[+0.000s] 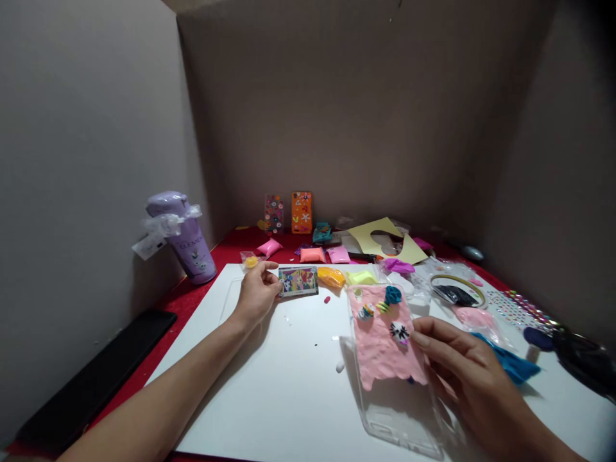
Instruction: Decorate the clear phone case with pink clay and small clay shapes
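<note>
My left hand (257,292) reaches out over the white board (289,385) and pinches the left edge of a small colourful picture card (298,281). My right hand (462,366) holds a clear phone case (399,410) by its right side, thumb on top. Pink clay (382,346) covers the upper half of the case. Small clay decorations sit on it: a teal flower (393,294), striped bits (366,312) and a black-and-white flower (399,332).
A purple bottle (185,237) stands at the left by the wall. Packets of coloured clay (332,277), two decorated phone cases (301,212), a yellow card (385,240), a tape ring (457,289), gem stickers (522,308) and teal clay (510,362) crowd the back and right. A black slab (91,378) lies at the left.
</note>
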Motion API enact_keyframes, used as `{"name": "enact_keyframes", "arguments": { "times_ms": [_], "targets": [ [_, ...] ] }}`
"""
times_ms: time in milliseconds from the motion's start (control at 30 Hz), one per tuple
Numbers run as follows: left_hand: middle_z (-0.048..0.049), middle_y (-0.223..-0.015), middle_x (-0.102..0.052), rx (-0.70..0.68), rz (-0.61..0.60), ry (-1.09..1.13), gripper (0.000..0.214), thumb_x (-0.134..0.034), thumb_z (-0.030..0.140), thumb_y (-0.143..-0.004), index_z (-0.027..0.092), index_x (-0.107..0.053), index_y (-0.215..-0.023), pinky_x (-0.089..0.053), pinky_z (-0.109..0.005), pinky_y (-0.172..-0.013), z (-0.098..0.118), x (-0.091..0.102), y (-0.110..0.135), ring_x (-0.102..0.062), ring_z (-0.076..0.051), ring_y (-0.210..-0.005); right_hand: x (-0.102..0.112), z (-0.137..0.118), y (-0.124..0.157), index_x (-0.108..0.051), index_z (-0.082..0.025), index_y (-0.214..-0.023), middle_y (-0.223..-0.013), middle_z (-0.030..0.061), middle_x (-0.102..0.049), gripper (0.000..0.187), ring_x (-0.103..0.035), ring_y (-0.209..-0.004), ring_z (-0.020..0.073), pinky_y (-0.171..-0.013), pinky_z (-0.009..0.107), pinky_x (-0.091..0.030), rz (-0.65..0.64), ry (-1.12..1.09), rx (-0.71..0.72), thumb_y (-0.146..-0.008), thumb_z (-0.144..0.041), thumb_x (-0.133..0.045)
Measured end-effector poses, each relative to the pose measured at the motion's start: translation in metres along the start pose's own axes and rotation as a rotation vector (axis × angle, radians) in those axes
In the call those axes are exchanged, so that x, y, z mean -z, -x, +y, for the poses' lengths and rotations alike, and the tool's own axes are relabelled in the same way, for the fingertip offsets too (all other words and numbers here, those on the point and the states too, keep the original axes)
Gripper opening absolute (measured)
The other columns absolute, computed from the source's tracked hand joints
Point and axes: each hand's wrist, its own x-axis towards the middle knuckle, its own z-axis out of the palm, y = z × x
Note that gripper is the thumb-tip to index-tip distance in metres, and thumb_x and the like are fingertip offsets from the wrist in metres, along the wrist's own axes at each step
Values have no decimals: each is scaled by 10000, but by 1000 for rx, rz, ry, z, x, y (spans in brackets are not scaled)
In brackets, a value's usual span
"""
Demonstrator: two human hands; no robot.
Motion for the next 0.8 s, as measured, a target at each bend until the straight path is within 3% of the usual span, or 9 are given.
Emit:
{"name": "enact_keyframes", "arguments": {
  "times_ms": [167,400,633,800],
  "targets": [
    [51,-590,-522,-49,-1,-201,296,-575,153,-662,158,-606,-957,-374,-225,-523,-2,3,1,-513,-123,-553,0,0,-1,-649,-205,-769,-691,-12,-544,215,-518,-627,112,-535,151,-463,-1,-7,-15,-679,-354,-773],
    [13,-694,-612,-111,-19,-416,293,-573,152,-688,189,-643,-970,-394,-254,-618,0,4,5,-558,-155,-649,1,1,-2,-647,-213,-777,-702,-23,-537,223,-494,-634,95,-538,122,-446,4,14,-28,-680,-368,-774],
    [-30,-821,-648,-141,-16,-511,365,-574,150,-719,150,-598,-1084,-433,-273,-655,2,6,6,-583,-167,-703,4,3,-1,-642,-220,-782,-684,-31,-530,225,-490,-614,87,-538,121,-442,-8,-1,-37,-681,-368,-777],
    [-43,-830,-644,-199,-12,-539,313,-573,154,-744,145,-604,-1055,-446,-279,-645,2,7,7,-593,-177,-721,2,0,0,-649,-204,-757,-680,-19,-531,255,-493,-618,101,-521,138,-439,22,14,-23,-637,-372,-800]
  ]
}}
